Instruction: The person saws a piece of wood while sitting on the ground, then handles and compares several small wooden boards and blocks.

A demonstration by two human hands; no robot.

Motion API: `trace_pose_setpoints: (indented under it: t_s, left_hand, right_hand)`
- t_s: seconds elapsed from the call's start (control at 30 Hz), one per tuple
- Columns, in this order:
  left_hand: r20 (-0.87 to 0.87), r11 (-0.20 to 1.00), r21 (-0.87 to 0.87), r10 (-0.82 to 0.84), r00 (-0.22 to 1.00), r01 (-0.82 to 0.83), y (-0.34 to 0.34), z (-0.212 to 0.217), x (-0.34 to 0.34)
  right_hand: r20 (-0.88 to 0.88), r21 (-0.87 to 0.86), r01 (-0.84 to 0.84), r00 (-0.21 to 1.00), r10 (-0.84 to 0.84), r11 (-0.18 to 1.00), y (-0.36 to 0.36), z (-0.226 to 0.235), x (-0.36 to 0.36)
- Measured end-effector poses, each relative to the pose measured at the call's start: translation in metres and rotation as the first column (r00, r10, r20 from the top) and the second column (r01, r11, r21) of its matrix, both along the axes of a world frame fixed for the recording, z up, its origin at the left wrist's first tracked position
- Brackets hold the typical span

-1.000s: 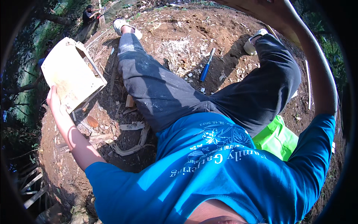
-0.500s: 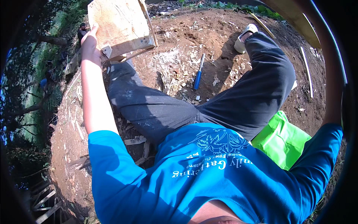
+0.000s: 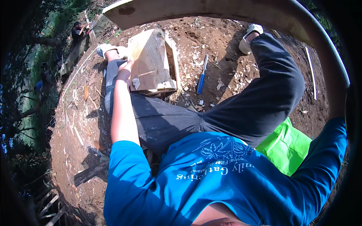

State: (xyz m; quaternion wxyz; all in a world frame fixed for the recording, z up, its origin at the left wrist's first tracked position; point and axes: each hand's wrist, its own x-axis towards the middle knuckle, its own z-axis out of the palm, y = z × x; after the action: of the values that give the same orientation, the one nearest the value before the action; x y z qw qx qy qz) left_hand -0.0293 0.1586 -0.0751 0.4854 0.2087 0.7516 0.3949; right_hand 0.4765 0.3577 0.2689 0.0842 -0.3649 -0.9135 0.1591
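My left hand [image 3: 126, 71] grips the left edge of a boxy piece made of rough boards [image 3: 148, 62]. It stands between my spread legs, by my left thigh, with a dark gap on its right side. Across the top of the view stretches a long pale wooden board [image 3: 211, 9], bent by the lens, with a dark spot near its left end. My right forearm [image 3: 337, 79] rises along the right edge toward this board, and the hand at its end is not visible. A chisel with a blue handle [image 3: 201, 83] lies on the ground between my legs.
Wood chips [image 3: 241, 81] litter the brown soil. A bright green bag or sheet [image 3: 286, 148] lies by my right hip. A thin wooden strip [image 3: 311, 73] is at the right, and a dark piece of wood [image 3: 90, 173] at the left. Another person [image 3: 78, 32] is at the far left.
My left hand has brought the boxy wooden piece down and to the right, nearer my lap. The long board has swung from the upper right across the top of the view.
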Motion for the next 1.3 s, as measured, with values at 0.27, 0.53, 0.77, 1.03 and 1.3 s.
trace_pose_setpoints:
  t_s: [0.27, 0.53, 0.77, 1.03, 1.3]
  left_hand:
    - [0.22, 0.679, 0.732, -0.151, 0.964, -0.061, 0.034, 0.123, 0.054]
    - [0.086, 0.728, 0.597, 0.36, 0.929, -0.337, -0.009, 0.149, 0.057]
    - [0.137, 0.835, 0.332, 0.418, 0.898, -0.44, -0.032, 0.115, 0.103]
    - [0.102, 0.85, 0.28, 0.436, 0.894, -0.447, -0.027, 0.093, 0.088]
    - [0.102, 0.838, 0.204, 0.496, 0.862, -0.506, -0.029, 0.073, 0.075]
  right_hand:
    - [0.119, -0.124, -0.013, 0.993, 0.028, 0.992, 0.007, -0.034, -0.038]
    - [0.089, -0.334, -0.139, 0.98, 0.178, 0.932, 0.015, -0.106, -0.099]
    - [-0.15, -0.232, 0.033, 0.986, -0.069, 0.972, -0.026, -0.09, -0.102]
    - [-0.576, -0.339, 0.265, 0.7, -0.422, 0.903, -0.101, -0.03, -0.063]
    - [-0.868, -0.34, 0.25, 0.288, -0.405, 0.907, -0.199, 0.004, -0.021]
